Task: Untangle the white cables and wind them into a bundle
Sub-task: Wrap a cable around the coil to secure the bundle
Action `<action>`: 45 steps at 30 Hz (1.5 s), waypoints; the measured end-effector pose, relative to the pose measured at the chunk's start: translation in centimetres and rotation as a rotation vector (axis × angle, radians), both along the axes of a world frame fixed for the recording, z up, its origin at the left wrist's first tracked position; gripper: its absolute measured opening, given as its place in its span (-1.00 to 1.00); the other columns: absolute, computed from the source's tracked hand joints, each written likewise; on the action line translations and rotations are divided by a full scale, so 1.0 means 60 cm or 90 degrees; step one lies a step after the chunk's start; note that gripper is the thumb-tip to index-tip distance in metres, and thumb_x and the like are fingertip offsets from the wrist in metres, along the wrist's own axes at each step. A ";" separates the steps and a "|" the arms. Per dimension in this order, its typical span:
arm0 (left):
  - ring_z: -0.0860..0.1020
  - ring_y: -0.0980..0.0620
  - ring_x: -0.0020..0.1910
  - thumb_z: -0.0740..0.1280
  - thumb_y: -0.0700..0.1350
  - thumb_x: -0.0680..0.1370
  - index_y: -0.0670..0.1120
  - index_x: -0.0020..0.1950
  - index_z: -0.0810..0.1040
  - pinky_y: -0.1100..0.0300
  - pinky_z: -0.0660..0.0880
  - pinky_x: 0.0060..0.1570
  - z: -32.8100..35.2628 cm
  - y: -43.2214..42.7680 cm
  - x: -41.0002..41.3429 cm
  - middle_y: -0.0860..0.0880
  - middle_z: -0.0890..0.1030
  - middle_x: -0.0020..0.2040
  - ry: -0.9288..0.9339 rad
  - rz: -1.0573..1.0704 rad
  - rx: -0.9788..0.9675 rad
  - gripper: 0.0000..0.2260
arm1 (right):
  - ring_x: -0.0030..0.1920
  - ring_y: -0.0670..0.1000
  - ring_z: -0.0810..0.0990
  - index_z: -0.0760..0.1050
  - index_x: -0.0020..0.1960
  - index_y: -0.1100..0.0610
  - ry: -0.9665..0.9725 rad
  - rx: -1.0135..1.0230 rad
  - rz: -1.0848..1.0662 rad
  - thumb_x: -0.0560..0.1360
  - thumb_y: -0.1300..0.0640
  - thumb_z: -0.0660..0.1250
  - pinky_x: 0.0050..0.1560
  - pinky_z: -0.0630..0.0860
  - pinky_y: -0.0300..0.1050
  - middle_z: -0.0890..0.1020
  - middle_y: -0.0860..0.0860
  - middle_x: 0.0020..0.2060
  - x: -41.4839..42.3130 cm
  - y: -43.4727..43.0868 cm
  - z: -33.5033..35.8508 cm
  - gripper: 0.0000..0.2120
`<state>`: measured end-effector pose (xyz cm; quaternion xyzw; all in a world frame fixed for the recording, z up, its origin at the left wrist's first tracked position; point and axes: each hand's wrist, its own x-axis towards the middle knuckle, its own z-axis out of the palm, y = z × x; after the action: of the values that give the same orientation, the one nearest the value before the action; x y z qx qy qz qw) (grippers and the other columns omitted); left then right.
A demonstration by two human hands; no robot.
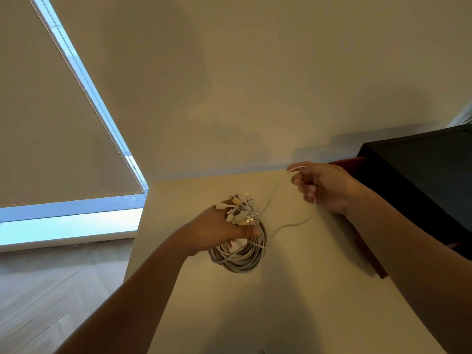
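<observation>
With most cables already coiled, the left hand (pixel 217 232) grips the bundle (pixel 240 254) over the desk (pixel 293 302), plug ends bunched at its fingers. Right hand (pixel 321 186) pinches the last loose cable (pixel 277 218) far right; winding seems underway, needing another wrap next.

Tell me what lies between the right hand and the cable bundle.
In the head view, one loose white cable sags from the right hand to the bundle the left hand grips; beneath it, bare tabletop.
</observation>
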<state>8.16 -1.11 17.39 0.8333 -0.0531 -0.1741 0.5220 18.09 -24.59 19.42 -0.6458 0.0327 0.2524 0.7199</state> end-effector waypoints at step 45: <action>0.59 0.05 0.17 0.47 0.06 0.37 0.17 0.36 0.32 -0.08 0.61 -0.07 -0.013 -0.015 0.000 0.06 0.62 0.17 0.116 0.128 -0.319 -0.39 | 0.05 -0.02 0.59 0.37 0.20 -0.07 -0.598 -0.315 0.252 0.63 0.16 -0.01 0.02 0.54 0.09 0.60 -0.04 0.07 -0.126 0.088 0.032 -0.73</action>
<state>8.16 -2.03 16.63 0.6602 0.0355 -0.1766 0.7291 10.53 -19.31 21.32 -0.8320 -0.3545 0.0529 0.4235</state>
